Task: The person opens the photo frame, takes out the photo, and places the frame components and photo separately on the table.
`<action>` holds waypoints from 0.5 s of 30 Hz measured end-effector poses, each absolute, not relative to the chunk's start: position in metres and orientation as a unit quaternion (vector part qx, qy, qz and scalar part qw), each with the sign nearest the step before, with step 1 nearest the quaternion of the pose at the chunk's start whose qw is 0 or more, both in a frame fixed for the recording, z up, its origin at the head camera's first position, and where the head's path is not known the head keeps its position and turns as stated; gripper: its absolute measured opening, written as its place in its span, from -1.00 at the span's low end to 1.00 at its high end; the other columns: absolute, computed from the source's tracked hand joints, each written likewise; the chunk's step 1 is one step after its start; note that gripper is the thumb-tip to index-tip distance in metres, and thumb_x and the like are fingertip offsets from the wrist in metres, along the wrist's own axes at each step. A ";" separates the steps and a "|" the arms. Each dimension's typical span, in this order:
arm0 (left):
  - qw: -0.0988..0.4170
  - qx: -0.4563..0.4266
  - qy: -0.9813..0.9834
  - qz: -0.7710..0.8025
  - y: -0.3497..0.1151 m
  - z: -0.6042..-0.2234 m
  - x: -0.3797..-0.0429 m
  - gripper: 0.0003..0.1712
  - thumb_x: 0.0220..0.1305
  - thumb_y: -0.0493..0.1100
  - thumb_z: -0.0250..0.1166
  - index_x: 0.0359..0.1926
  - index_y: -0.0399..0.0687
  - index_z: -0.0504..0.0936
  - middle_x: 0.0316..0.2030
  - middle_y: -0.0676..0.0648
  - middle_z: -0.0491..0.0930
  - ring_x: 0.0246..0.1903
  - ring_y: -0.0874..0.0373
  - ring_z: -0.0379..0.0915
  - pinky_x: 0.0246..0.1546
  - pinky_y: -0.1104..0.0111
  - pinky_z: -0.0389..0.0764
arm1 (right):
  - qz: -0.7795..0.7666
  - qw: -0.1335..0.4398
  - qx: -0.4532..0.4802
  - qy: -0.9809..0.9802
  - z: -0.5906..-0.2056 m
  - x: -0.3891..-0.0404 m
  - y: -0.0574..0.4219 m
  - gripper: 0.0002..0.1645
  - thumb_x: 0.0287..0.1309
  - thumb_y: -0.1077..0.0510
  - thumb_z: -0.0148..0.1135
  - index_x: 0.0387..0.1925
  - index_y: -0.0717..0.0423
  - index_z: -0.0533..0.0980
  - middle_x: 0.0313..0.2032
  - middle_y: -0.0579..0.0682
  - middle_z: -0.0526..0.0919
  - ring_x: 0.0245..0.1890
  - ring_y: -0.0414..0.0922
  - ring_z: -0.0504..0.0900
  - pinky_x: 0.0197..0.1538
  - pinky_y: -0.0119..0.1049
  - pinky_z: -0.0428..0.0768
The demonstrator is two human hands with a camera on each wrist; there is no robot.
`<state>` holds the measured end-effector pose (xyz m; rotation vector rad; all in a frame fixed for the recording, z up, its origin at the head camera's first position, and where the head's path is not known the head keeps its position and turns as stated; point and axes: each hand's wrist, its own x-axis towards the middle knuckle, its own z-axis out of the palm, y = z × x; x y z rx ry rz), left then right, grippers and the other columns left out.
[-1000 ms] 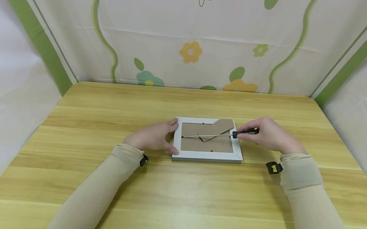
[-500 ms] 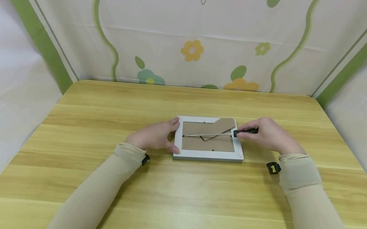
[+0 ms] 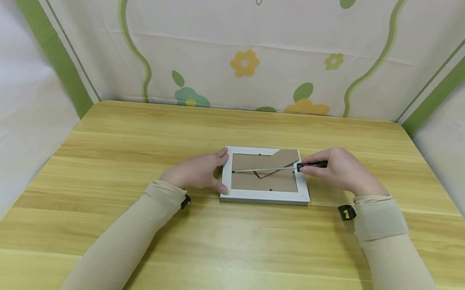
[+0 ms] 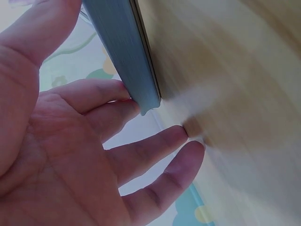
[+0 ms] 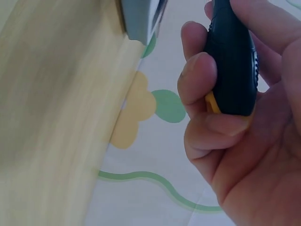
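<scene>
A white picture frame (image 3: 265, 199) lies face down on the table, its brown backing board (image 3: 245, 182) and angled stand flap (image 3: 283, 159) facing up. My left hand (image 3: 197, 170) holds the frame's left end, thumb at the near corner and fingers at the far one. In the left wrist view two fingertips touch the frame's edge (image 4: 124, 52), while the other two fingers reach past it. My right hand (image 3: 341, 170) grips a screwdriver (image 5: 233, 61) by its black and yellow handle. Its long metal shaft slants across the backing, the tip by a small dark tab (image 3: 234, 171) at the left.
The wooden table (image 3: 215, 258) spreads out around the frame. Behind it hangs a pale curtain (image 3: 197, 19) printed with flowers, and white fabric stands at both sides. Each wrist wears a black strap, the right one carrying a black and yellow tag (image 3: 346, 212).
The head view has shifted slightly. Both hands, the frame and the screwdriver keep nearly the same places, with the tip still by the left tab.
</scene>
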<state>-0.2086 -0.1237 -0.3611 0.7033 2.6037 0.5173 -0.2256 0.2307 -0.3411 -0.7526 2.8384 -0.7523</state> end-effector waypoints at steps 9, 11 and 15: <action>0.193 0.253 0.931 0.179 -0.123 -0.361 -0.209 0.22 0.05 0.16 0.47 0.51 -0.28 0.00 0.54 -0.20 -0.17 0.47 -0.06 -0.10 0.43 0.20 0.06 | -0.243 0.052 -0.258 0.934 -0.340 -0.226 0.230 -0.73 0.22 0.00 0.39 -0.10 0.01 0.74 -0.11 0.02 0.75 -0.11 -0.05 0.67 -0.05 -0.03 0.59; 0.192 0.253 0.931 0.178 -0.123 -0.361 -0.209 0.22 0.05 0.16 0.47 0.51 -0.28 0.00 0.54 -0.20 -0.18 0.47 -0.06 -0.10 0.43 0.20 0.06 | -0.246 0.056 -0.257 0.933 -0.342 -0.227 0.231 -0.72 0.22 0.01 0.38 -0.09 0.02 0.74 -0.11 0.02 0.75 -0.11 -0.06 0.67 -0.04 -0.04 0.59; 0.194 0.250 0.932 0.179 -0.123 -0.361 -0.209 0.22 0.05 0.16 0.47 0.52 -0.26 -0.01 0.54 -0.18 -0.18 0.47 -0.05 -0.10 0.43 0.20 0.06 | -0.246 0.057 -0.256 0.933 -0.344 -0.228 0.232 -0.72 0.24 0.03 0.37 -0.07 0.02 0.74 -0.09 0.02 0.74 -0.08 -0.05 0.67 0.00 -0.01 0.59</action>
